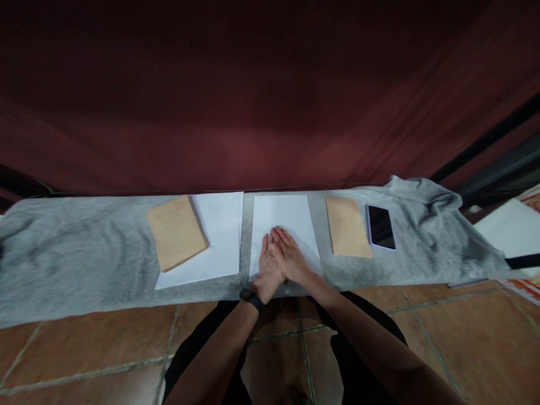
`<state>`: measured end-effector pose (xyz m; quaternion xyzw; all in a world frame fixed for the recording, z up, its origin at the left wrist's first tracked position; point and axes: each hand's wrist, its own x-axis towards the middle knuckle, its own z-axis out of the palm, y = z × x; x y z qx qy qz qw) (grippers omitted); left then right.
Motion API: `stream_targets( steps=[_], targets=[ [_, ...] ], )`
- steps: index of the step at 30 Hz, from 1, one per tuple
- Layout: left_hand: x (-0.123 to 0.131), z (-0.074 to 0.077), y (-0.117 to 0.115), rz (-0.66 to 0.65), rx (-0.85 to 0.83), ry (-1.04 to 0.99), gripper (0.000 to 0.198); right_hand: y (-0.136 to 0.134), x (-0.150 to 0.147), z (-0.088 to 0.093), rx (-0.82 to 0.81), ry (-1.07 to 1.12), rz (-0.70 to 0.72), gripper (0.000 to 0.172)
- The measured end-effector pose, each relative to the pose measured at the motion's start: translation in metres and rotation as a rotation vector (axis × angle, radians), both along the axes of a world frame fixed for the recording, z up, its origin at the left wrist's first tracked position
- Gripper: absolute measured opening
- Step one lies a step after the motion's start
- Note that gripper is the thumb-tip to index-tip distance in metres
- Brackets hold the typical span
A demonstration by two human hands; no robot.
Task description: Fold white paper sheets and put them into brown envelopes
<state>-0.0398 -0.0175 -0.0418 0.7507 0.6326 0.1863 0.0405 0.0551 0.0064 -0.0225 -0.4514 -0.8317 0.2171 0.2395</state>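
Observation:
A white sheet of paper [280, 209] lies on the grey cloth in front of me. My left hand [269, 263] rests flat on its lower part, with a dark watch on the wrist. Crossing over it from the right, my right hand [290, 254] lies on top with its fingers stretched out. Part of the left hand is hidden beneath the right. Neither hand appears to grip anything. To the right is a single brown envelope [348, 228]. On the left, brown envelopes [176, 232] sit partly over white paper [221, 242].
A phone [381, 227] with a pale purple edge lies right of the single envelope. The grey cloth [76, 253] covers the narrow surface and bunches up at its right end. Dark red fabric [253, 112] rises behind. Below is a tiled floor [105, 343].

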Motion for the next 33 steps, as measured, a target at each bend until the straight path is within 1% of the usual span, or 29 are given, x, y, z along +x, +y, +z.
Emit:
stream_targets(
  steps=[2, 4, 8, 12, 15, 17, 19, 21, 24, 27, 30, 33],
  targets=[
    [-0.004, 0.000, -0.001, 0.024, -0.019, 0.017, 0.061, -0.002, 0.000, -0.004, -0.027, -0.041, -0.057, 0.067],
    [-0.011, 0.004, -0.003, 0.075, -0.041, 0.051, 0.060, -0.002, 0.008, -0.006, -0.014, -0.119, -0.099, 0.067],
    [-0.029, 0.014, -0.009, 0.190, -0.080, 0.117, 0.062, -0.001, 0.029, -0.007, 0.097, -0.289, -0.122, 0.067],
    [-0.034, 0.013, -0.016, 0.269, -0.062, 0.128, 0.068, -0.002, 0.041, -0.012, 0.161, -0.367, -0.200, 0.070],
    [-0.034, 0.012, -0.021, 0.300, -0.041, 0.124, 0.071, -0.005, 0.047, -0.016, 0.198, -0.396, -0.258, 0.071],
    [-0.035, 0.015, -0.022, 0.313, -0.044, 0.115, 0.071, -0.006, 0.051, -0.018, 0.219, -0.408, -0.290, 0.070],
    [-0.038, 0.021, -0.022, 0.324, -0.031, 0.103, 0.067, -0.005, 0.053, -0.015, 0.220, -0.406, -0.327, 0.067],
    [-0.040, 0.031, -0.018, 0.307, 0.013, 0.091, 0.063, 0.001, 0.053, -0.009, 0.197, -0.387, -0.353, 0.064],
    [-0.036, 0.044, -0.006, 0.208, 0.061, 0.082, 0.058, 0.016, 0.046, 0.005, 0.136, -0.312, -0.320, 0.062],
    [-0.024, 0.049, 0.015, 0.102, 0.024, 0.100, 0.058, 0.033, 0.032, 0.015, 0.068, -0.234, -0.257, 0.060],
    [-0.012, 0.045, 0.044, 0.027, -0.049, 0.121, 0.058, 0.045, 0.019, 0.016, 0.021, -0.214, -0.242, 0.058],
    [-0.009, 0.035, 0.072, -0.007, -0.105, 0.129, 0.058, 0.053, 0.016, 0.011, 0.004, -0.234, -0.250, 0.056]
  ],
)
